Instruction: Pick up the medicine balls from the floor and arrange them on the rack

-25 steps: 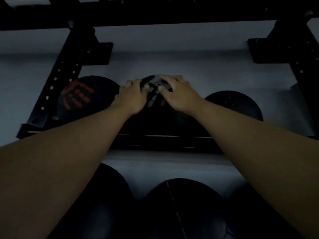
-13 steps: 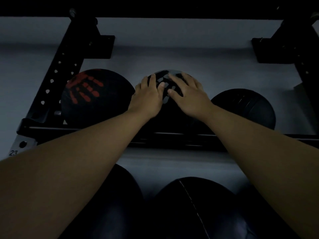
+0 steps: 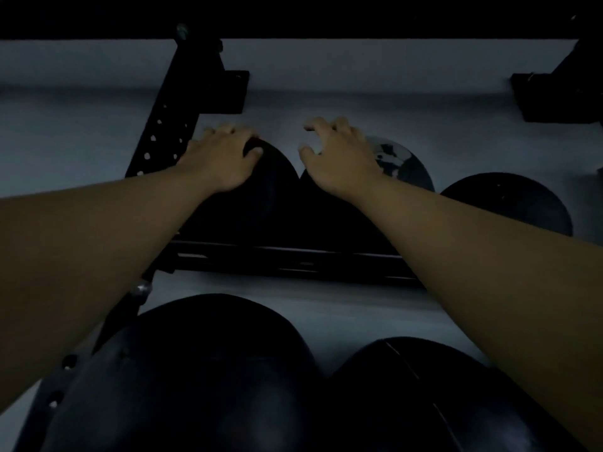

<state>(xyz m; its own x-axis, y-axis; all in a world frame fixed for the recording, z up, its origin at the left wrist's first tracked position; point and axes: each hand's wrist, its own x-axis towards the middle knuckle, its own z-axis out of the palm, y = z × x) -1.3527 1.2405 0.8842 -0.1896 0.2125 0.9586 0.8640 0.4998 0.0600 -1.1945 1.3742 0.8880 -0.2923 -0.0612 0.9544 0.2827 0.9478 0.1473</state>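
Observation:
Three dark medicine balls sit in a row on the black rack's low shelf, behind its front rail (image 3: 293,256). My left hand (image 3: 222,158) lies palm down over the top of the left ball (image 3: 264,197), thumb pressed on it. My right hand (image 3: 336,154) is over the left top of the middle ball (image 3: 404,168), which carries a grey print; its fingers are curled, spread and lifted. The right ball (image 3: 509,203) stands apart from both hands. The left and middle balls touch.
Two larger dark balls (image 3: 195,370) (image 3: 424,402) fill the near foreground below my arms. The rack's perforated left upright (image 3: 163,135) slants beside my left hand, and a black bracket (image 3: 554,96) is at the far right. Pale floor lies behind the row.
Both hands were together on the middle ball. The left hand has moved onto the left ball, covering its red print, and the right hand's fingers have spread. The view has shifted left.

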